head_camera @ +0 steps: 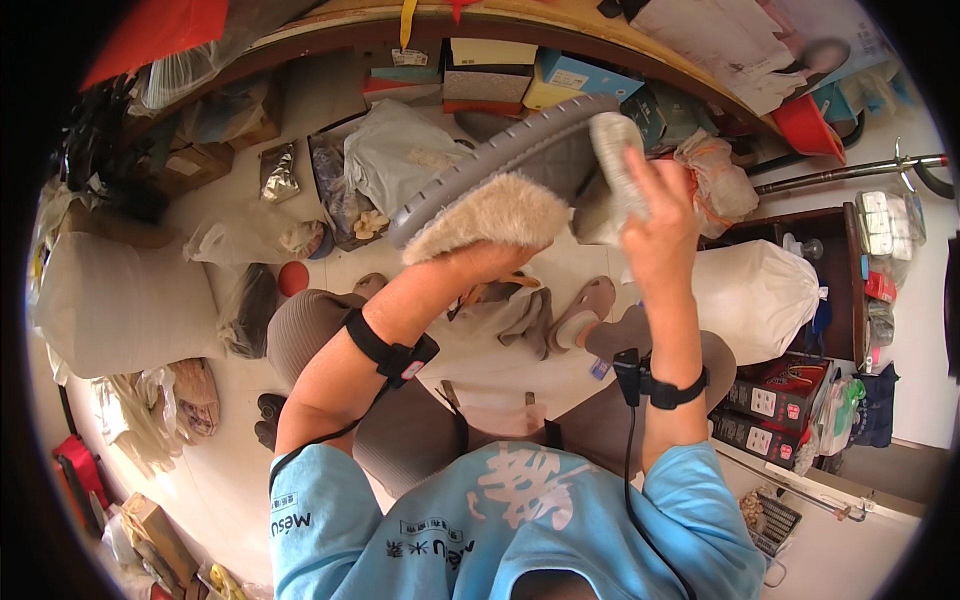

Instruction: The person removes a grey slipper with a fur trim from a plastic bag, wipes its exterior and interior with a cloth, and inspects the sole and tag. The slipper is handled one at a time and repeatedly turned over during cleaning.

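Observation:
A grey-soled slipper or shoe with a beige fleece edge (pixel 487 214) is held up in front of me, its thick ridged sole (pixel 517 154) tilted up to the right. My left hand (pixel 499 262) grips it from below at the fleece, with the fingers largely hidden. At the other end, my right hand (pixel 660 206) pinches a pale fleece-covered part (pixel 619 161), one finger extended along it. Whether that part is joined to the rest is unclear. Below my hands, a crumpled grey cloth (pixel 529 319) lies on the floor between my feet.
Shoe boxes (pixel 487 82) are stacked under a wooden table edge (pixel 420 30) ahead. An open box with a grey plastic bag (pixel 397 154) stands nearby. Large white sacks flank me, left (pixel 127 300) and right (pixel 750 300). A dark wooden drawer unit (pixel 847 285) is at right.

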Demonstrator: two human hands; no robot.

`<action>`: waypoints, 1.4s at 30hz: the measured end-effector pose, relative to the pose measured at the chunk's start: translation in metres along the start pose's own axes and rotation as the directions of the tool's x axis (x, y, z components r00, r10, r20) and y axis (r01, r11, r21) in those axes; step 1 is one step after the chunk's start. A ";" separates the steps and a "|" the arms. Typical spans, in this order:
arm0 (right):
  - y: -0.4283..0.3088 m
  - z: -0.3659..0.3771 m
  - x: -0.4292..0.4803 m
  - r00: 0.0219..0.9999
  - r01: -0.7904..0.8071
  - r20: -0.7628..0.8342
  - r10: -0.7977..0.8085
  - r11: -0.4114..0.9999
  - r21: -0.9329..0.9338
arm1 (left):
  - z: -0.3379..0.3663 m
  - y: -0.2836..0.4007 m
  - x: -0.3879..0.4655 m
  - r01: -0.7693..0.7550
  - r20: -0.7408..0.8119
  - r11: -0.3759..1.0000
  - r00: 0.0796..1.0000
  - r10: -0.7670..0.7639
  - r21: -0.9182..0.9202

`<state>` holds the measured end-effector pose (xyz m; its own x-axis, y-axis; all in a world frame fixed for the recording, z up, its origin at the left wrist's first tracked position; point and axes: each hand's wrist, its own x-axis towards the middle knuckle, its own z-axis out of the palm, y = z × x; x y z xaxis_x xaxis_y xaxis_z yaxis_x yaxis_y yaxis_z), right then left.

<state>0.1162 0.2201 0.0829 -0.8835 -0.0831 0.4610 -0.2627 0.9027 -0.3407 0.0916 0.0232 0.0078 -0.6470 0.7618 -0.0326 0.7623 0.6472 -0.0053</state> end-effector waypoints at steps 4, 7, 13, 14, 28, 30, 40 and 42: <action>-0.038 0.008 -0.014 0.973 0.195 0.146 -0.180 0.976 -0.094 | 0.014 0.004 0.007 0.195 -0.261 0.749 0.857 -0.444 -0.634; -0.039 0.000 -0.008 0.963 0.203 0.202 -0.179 0.973 -0.106 | 0.028 -0.007 0.003 0.078 -0.554 0.979 0.815 -0.171 -0.189; -0.031 -0.014 -0.001 0.947 0.143 0.295 -0.124 0.989 -0.043 | 0.046 -0.016 0.005 0.044 -0.552 0.994 0.829 -0.090 -0.096; -0.032 -0.014 -0.002 0.942 0.161 0.306 -0.141 0.986 -0.041 | 0.048 -0.016 0.005 0.104 -0.539 0.993 0.841 -0.056 0.058; -0.035 -0.031 0.004 0.899 0.252 0.392 -0.194 0.962 -0.101 | 0.054 -0.019 -0.001 0.147 -0.564 0.989 0.816 -0.128 -0.011; -0.035 -0.029 0.005 0.909 0.235 0.379 -0.171 0.963 -0.129 | 0.054 -0.019 -0.002 0.147 -0.566 0.989 0.814 -0.129 -0.013; -0.035 -0.028 0.005 0.915 0.133 0.400 -0.052 0.975 -0.178 | 0.057 -0.019 -0.002 0.152 -0.573 0.987 0.806 -0.150 -0.046; -0.037 -0.027 0.004 0.913 0.212 0.384 -0.141 0.966 -0.147 | 0.056 -0.017 -0.002 0.153 -0.575 0.986 0.803 -0.158 -0.057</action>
<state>0.1328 0.1982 0.1191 -0.9180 -0.3653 0.1545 -0.3836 0.9168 -0.1109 0.0809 0.0085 -0.0480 -0.6499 0.5254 0.5492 0.6517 0.7570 0.0470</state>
